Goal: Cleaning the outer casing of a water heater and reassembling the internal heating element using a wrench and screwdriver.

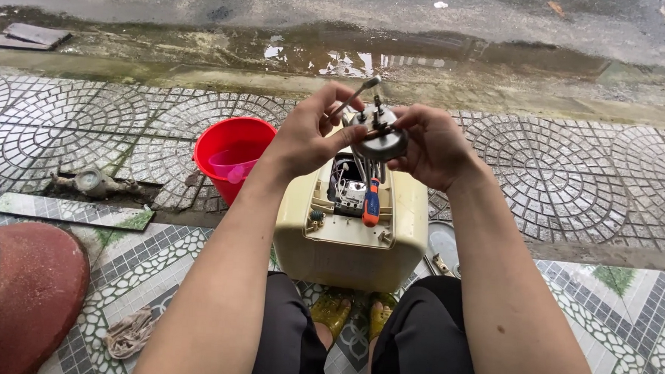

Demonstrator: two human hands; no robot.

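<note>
Item: round metal flange (380, 140) with heating rods, held above the cream heater casing (351, 233), right hand (433, 148) gripping its rim, left hand (314, 131) closed on what looks like a thin tool (354, 96); step, fitting work; next calls for steady 2-handed hold.

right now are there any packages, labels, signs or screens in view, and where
No packages, labels, signs or screens show in this view.
Nearest to one: the cream appliance casing between the knees, boxy, top opened on wiring, no label visible.
Round grey metal part: held above it by the left hand and right hand, no marking readable.
Red bucket: on the paving to the left, plain.
</note>
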